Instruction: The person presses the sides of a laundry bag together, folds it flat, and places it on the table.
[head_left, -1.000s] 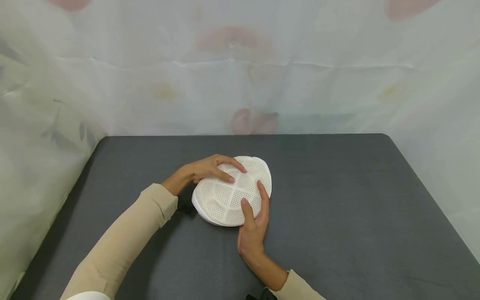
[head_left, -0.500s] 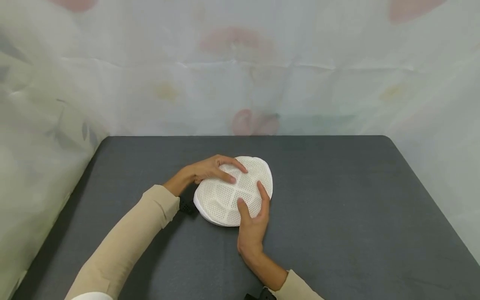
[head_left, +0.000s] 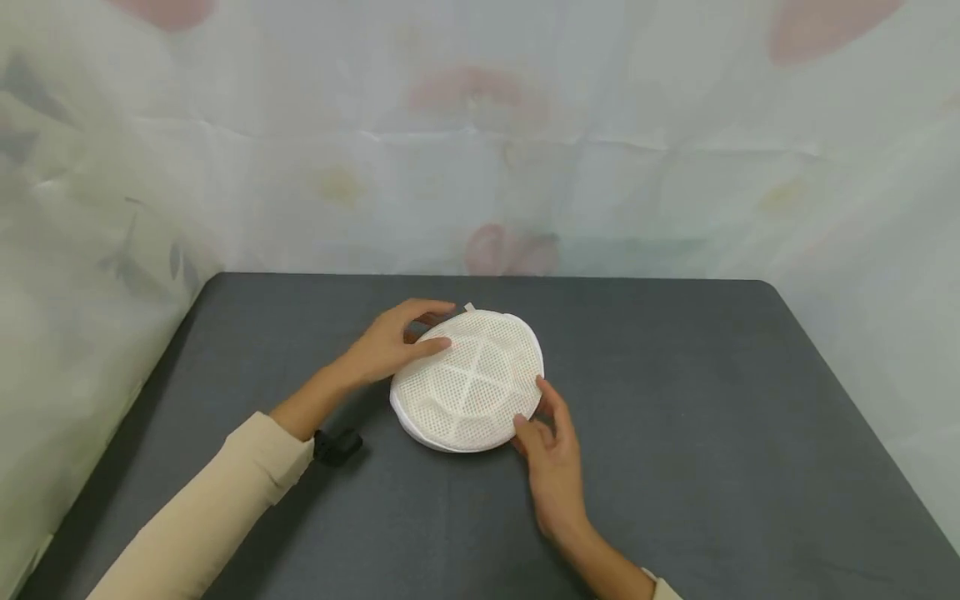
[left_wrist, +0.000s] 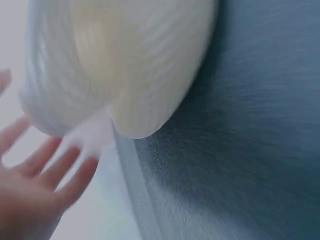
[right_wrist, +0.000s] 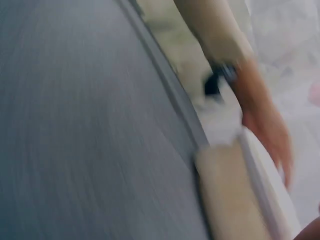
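Two hands are at a round white mesh pouch (head_left: 468,381) that lies flat near the middle of the dark grey worktop (head_left: 712,433), a bit closer to its far edge than to the near one. The left hand (head_left: 390,342) rests on the far left part of the pouch, the thumb lying on the mesh top and the fingers reaching round the far rim; its grip is loose, the fingers nearly straight and not closed on the pouch. The right hand (head_left: 553,454) is at the near right rim, with the fingertips (head_left: 525,425) touching the edge of the pouch; the fingers are relaxed and hold nothing. A small tab (head_left: 469,307) stands out at the far rim of the pouch. Both arms wear beige sleeves (head_left: 217,500), and a black strap (head_left: 337,446) is on the left wrist. Both wrist views are blurred. A pale cloth with faded flowers (head_left: 480,167) hangs behind the worktop and along its left edge.
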